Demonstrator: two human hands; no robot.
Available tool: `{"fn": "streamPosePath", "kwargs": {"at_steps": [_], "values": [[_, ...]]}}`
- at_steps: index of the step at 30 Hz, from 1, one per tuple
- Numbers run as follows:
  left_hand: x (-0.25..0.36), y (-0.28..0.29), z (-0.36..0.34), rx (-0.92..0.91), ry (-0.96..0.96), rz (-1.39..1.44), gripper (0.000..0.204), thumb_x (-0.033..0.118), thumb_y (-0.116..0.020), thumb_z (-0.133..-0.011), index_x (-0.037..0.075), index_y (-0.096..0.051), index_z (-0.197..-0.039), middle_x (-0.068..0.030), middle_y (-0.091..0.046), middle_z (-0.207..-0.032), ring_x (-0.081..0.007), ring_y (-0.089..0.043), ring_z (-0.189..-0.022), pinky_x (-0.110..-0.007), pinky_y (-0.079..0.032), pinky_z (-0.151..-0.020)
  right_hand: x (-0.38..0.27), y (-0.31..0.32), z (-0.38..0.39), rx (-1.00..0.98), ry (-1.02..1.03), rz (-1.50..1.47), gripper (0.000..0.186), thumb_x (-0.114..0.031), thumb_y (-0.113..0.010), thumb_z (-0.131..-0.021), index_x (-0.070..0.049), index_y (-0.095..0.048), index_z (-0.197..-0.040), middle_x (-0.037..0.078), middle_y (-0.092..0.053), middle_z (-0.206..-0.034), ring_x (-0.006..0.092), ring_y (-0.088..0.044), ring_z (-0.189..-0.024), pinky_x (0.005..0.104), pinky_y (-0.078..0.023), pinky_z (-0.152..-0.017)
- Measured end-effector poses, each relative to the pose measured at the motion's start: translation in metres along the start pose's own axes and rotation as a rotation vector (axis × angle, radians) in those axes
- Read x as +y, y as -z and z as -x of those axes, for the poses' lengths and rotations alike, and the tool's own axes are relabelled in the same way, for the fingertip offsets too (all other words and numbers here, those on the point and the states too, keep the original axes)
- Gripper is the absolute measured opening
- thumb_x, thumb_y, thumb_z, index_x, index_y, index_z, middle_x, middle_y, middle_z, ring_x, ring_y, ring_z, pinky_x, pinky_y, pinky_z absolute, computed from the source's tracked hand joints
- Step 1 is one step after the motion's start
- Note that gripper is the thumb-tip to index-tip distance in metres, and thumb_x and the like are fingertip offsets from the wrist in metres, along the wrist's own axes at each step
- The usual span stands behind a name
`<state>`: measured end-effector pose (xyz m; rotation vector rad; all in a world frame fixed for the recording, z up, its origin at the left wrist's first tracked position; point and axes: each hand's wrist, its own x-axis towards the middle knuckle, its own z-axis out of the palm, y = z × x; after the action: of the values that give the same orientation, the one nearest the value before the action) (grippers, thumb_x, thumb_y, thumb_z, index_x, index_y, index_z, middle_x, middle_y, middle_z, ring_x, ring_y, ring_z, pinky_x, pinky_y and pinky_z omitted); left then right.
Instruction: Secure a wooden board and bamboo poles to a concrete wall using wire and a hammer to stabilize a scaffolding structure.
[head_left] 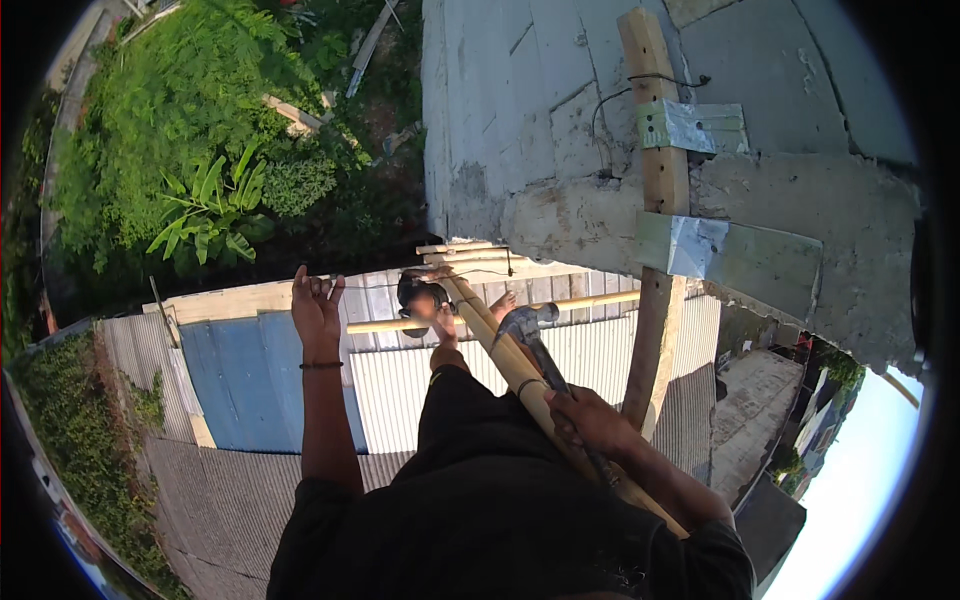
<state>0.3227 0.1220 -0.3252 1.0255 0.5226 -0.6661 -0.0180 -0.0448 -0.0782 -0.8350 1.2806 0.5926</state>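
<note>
You have the grey wall (540, 120) at upper right; the wooden post (662, 195) stands before it, crossed by two pale strips (700, 247), presumably securing it; the bamboo pole (511, 372) slants between your feet, perhaps as support; the hammer (543, 360) overlaps that pole in view; your right hand (592, 422) is closed round its handle, likely for control; your left hand (318, 315) is raised, fingers partly curled; whether it pinches anything cannot be told.

Hammer handle (548, 364) partly hidden
</note>
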Motion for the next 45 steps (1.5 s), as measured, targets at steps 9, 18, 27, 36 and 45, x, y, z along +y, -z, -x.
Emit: {"fn": "streamPosePath", "kwargs": {"at_steps": [9, 18, 27, 36, 45], "values": [[0.058, -0.084, 0.123, -0.243, -0.098, -0.057, 0.039, 0.019, -0.047, -0.105, 0.005, -0.039, -0.141, 0.0006, -0.040, -0.075, -0.0106, -0.044, -0.066, -0.037, -0.052, -0.071, -0.024, -0.002, 0.011, 0.019, 0.548, -0.067, 0.018, -0.018, -0.051, -0.099, -0.003, -0.055, -0.108, 0.004, -0.056, -0.075, 0.0082, -0.050, -0.052, 0.0258, -0.042, -0.049], [0.048, -0.169, 0.243, -0.582, -0.142, 0.066, 0.040, 0.020, -0.045, -0.106, 0.007, -0.037, -0.143, 0.0018, -0.038, -0.075, -0.0078, -0.043, -0.063, -0.035, -0.052, -0.068, -0.026, -0.014, 0.015, 0.036, 0.769, 0.193, 0.039, -0.019, -0.059, -0.096, -0.007, -0.055, -0.132, 0.000, -0.055, -0.078, 0.0069, -0.053, -0.069, 0.0262, -0.048, -0.065], [-0.039, -0.143, 0.273, -0.453, -1.064, -0.241, 0.087, 0.068, -0.023, -0.098, -0.003, -0.016, -0.149, -0.0227, -0.037, -0.142, -0.0316, -0.041, -0.130, -0.047, -0.032, -0.112, -0.038, -0.017, 0.025, 0.244, 0.861, 0.362, 0.025, -0.024, -0.065, -0.095, -0.001, -0.064, -0.104, 0.005, -0.051, -0.070, 0.0130, -0.047, -0.067, 0.0335, -0.041, -0.062], [-0.099, -0.131, 0.260, -1.369, 0.014, -0.714, 0.064, 0.018, -0.073, -0.084, 0.002, -0.039, -0.135, -0.0154, -0.057, -0.116, -0.0283, -0.062, -0.108, -0.037, -0.050, -0.090, -0.043, -0.021, 0.042, -0.022, 0.752, -0.122, 0.023, -0.029, -0.057, -0.101, -0.008, -0.052, -0.094, -0.003, -0.042, -0.060, 0.0042, -0.037, -0.048, 0.0219, -0.030, -0.043], [-0.107, -0.142, 0.222, -1.087, -0.971, -1.010, 0.028, 0.014, -0.071, -0.081, 0.004, -0.054, -0.101, -0.0134, -0.058, -0.095, -0.0322, -0.060, -0.090, -0.043, -0.050, -0.078, -0.051, -0.022, 0.050, 0.196, 0.862, -0.157, 0.027, -0.030, -0.058, -0.101, -0.004, -0.053, -0.096, -0.003, -0.045, -0.062, 0.0034, -0.037, -0.047, 0.0207, -0.028, -0.041]]}}
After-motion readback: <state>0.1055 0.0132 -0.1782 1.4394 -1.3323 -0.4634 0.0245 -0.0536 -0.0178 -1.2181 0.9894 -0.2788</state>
